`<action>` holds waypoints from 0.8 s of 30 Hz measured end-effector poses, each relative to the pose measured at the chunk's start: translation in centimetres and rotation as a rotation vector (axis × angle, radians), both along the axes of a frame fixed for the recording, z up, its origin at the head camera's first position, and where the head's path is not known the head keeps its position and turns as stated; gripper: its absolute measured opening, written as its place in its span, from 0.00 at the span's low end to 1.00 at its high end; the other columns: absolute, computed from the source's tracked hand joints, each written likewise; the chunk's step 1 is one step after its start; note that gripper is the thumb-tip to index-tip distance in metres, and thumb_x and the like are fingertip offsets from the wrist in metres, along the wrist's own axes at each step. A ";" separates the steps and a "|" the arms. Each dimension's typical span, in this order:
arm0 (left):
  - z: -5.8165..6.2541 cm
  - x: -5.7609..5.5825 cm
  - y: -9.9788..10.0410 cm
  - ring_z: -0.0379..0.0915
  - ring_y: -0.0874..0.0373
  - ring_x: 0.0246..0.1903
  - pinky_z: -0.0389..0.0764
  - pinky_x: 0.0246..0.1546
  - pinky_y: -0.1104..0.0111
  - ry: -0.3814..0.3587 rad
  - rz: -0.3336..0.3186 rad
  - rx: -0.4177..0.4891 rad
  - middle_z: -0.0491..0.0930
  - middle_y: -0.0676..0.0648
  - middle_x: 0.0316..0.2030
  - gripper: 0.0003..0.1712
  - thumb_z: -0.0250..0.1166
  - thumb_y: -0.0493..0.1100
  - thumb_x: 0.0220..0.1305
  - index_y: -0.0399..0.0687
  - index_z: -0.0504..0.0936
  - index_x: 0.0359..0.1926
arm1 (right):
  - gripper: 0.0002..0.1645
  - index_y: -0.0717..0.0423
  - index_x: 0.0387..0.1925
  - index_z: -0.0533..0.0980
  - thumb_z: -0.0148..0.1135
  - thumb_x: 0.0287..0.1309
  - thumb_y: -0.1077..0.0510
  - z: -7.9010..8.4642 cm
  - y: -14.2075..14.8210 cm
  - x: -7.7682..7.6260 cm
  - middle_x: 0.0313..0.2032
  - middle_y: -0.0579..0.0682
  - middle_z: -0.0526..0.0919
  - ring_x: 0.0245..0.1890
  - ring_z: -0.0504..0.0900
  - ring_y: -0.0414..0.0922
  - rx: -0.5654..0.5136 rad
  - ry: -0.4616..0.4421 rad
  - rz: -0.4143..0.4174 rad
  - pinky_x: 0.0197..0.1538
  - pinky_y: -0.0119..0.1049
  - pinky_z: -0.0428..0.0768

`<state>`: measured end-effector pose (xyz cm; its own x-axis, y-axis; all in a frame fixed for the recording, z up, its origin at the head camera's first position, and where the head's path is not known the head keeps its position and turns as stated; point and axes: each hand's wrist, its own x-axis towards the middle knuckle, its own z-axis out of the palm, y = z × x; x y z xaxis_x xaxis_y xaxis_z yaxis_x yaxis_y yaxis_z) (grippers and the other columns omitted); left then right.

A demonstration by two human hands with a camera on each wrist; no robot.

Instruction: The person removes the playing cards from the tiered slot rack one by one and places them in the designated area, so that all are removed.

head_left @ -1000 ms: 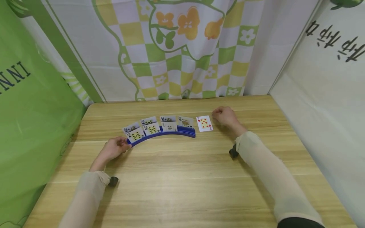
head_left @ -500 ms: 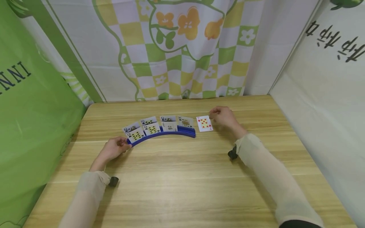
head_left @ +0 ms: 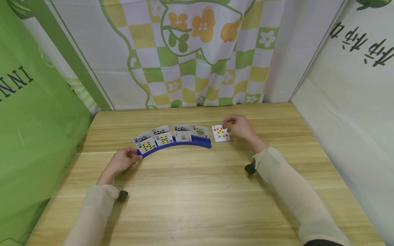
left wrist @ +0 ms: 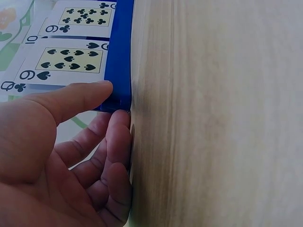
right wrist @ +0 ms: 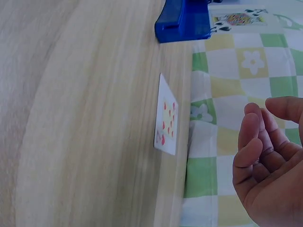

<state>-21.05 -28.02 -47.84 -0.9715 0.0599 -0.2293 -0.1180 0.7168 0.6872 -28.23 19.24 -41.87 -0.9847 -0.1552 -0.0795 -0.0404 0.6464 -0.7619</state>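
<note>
A blue curved card holder (head_left: 178,144) stands on the table with playing cards in two rows. Its front row has a nine of spades (left wrist: 71,64), a nine of clubs (left wrist: 85,18) and a pale picture card (head_left: 183,136); a king of spades (head_left: 200,132) stands at the right end. My left hand (head_left: 124,160) grips the holder's left end, thumb on top and fingers curled at its end. A seven of hearts (head_left: 220,134) lies face up right of the holder. Over its right edge hovers my right hand (head_left: 240,127), fingers loosely bent, holding nothing.
The wooden table (head_left: 184,191) reaches back to a checked curtain (head_left: 194,78). A green cloth (head_left: 40,136) hangs on the left and a white one (head_left: 347,112) on the right. Dark wrist devices sit under both sleeves.
My right hand has moved left, from beside the seven of hearts to over its right edge. The left hand, the card holder and the cards have stayed put.
</note>
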 end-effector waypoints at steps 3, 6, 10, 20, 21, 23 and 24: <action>0.0 0.0 0.0 0.76 0.56 0.31 0.77 0.30 0.69 -0.004 0.005 0.001 0.83 0.40 0.40 0.21 0.67 0.47 0.66 0.35 0.78 0.51 | 0.17 0.56 0.51 0.79 0.57 0.70 0.50 0.4 -0.3 0.3 0.45 0.58 0.87 0.44 0.84 0.59 -0.024 0.006 0.015 0.42 0.39 0.79; 0.0 0.0 0.1 0.76 0.56 0.32 0.77 0.30 0.69 -0.008 0.008 0.000 0.83 0.39 0.41 0.21 0.68 0.47 0.66 0.35 0.78 0.51 | 0.17 0.57 0.51 0.78 0.57 0.70 0.51 0.6 -0.6 0.6 0.45 0.59 0.86 0.44 0.84 0.59 -0.039 0.009 0.026 0.44 0.42 0.81; 0.0 0.1 0.1 0.76 0.56 0.33 0.76 0.30 0.69 -0.011 0.009 0.005 0.83 0.40 0.41 0.21 0.67 0.48 0.66 0.36 0.78 0.51 | 0.16 0.56 0.51 0.78 0.58 0.69 0.51 0.6 -0.8 0.8 0.44 0.58 0.86 0.43 0.85 0.58 -0.049 0.014 0.031 0.45 0.45 0.82; -0.1 0.0 0.0 0.75 0.57 0.31 0.76 0.28 0.70 -0.008 0.007 0.006 0.83 0.42 0.38 0.21 0.67 0.47 0.66 0.35 0.78 0.51 | 0.13 0.52 0.47 0.80 0.61 0.68 0.50 0.8 -1.6 1.3 0.42 0.58 0.86 0.38 0.83 0.49 -0.074 0.028 0.045 0.37 0.38 0.80; -0.1 0.0 0.0 0.75 0.57 0.31 0.76 0.28 0.70 -0.006 0.006 0.005 0.83 0.42 0.38 0.21 0.67 0.47 0.66 0.35 0.78 0.51 | 0.13 0.52 0.47 0.80 0.61 0.68 0.50 0.9 -1.7 1.4 0.42 0.58 0.86 0.38 0.83 0.50 -0.079 0.024 0.044 0.38 0.39 0.81; -0.1 0.0 0.0 0.75 0.57 0.31 0.76 0.29 0.70 -0.005 0.008 0.007 0.83 0.41 0.38 0.21 0.67 0.47 0.66 0.35 0.78 0.51 | 0.12 0.51 0.46 0.80 0.61 0.68 0.49 1.1 -1.9 1.6 0.43 0.58 0.85 0.39 0.83 0.53 -0.082 0.021 0.051 0.38 0.41 0.81; -0.1 0.0 0.0 0.75 0.57 0.31 0.76 0.29 0.70 -0.006 0.009 0.008 0.83 0.41 0.38 0.21 0.67 0.47 0.66 0.35 0.78 0.51 | 0.12 0.51 0.46 0.80 0.61 0.68 0.49 1.1 -2.0 1.7 0.43 0.58 0.85 0.40 0.83 0.54 -0.083 0.023 0.056 0.38 0.42 0.81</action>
<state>-21.05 -28.01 -47.90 -0.9707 0.0530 -0.2342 -0.1282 0.7104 0.6920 -26.57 17.23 -40.72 -0.9757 -0.2153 -0.0415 -0.0929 0.5775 -0.8111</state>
